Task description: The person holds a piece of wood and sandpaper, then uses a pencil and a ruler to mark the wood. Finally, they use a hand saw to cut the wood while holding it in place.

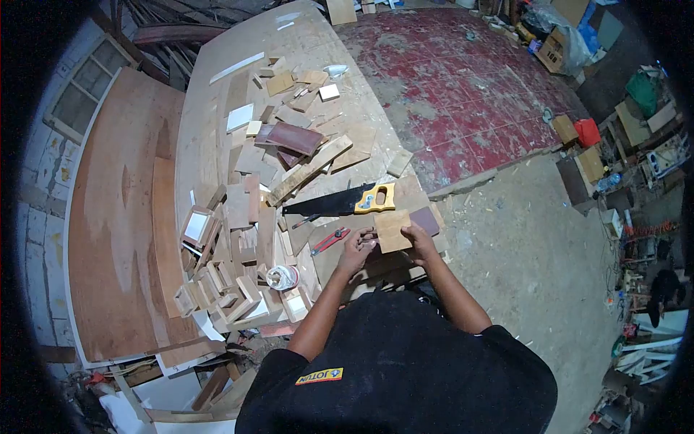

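Observation:
My right hand [421, 246] grips a light square piece of wood [393, 230] by its near right edge, thumb on top. Close to the wood's left side is my left hand [356, 252], its fingers curled together; whatever they may hold is too small to make out. A dark reddish-brown flat piece [425, 220] lies beyond my right hand. Just past the wood rests a hand saw [340, 201] with a yellow handle, its blade pointing left. A red utility knife [330, 241] lies to the left of my left hand.
Wood offcuts [249, 202] cover much of the long worktable [210, 108]. Small wooden frames [224, 293] and a white container [282, 278] stand at its near left. A large plywood sheet [119, 217] leans at the left. Red tiled floor [463, 94] lies beyond; clutter lines the right.

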`<state>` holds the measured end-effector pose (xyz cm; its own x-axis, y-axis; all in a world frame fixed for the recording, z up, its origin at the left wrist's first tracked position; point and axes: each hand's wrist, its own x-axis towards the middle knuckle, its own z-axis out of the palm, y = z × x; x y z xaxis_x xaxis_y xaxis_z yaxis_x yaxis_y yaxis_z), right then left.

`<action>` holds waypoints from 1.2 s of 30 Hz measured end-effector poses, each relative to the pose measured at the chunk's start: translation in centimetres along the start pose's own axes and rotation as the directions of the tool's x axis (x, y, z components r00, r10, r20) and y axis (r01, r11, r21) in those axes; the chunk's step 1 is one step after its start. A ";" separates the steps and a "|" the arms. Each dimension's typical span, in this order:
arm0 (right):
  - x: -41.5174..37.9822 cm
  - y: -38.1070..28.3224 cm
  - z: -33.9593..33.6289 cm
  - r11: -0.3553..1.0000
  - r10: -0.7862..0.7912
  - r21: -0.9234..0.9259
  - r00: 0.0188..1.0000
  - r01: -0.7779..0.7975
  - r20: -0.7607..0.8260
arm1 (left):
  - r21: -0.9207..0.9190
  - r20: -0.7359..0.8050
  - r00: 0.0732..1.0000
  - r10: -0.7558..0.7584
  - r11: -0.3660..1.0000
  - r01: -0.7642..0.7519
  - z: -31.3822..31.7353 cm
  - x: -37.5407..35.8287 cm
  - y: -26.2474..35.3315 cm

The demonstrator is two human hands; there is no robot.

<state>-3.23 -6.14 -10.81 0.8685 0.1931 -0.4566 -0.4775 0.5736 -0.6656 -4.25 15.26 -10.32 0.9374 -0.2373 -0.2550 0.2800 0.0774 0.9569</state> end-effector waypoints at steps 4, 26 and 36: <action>0.1 0.5 -0.3 0.995 0.009 -0.102 0.999 -0.003 0.051 | -0.017 0.057 0.998 0.001 1.000 0.000 0.7 0.1 -0.6; 2.1 -7.1 -10.1 0.854 0.196 -0.497 0.980 -0.152 0.037 | -0.388 -0.522 0.799 -0.298 0.917 0.089 4.2 -0.4 -4.1; 9.0 -9.8 -10.7 0.681 0.326 -0.717 0.938 -0.150 0.113 | -0.553 -0.793 0.442 -0.419 0.800 -0.234 8.7 -6.0 -6.1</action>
<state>7.86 -18.54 -14.72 0.6743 0.4586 -0.5788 -0.5511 -0.2091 -0.8078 -13.37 7.75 -13.39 0.4617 0.6307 -0.6237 0.1189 0.6528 0.7482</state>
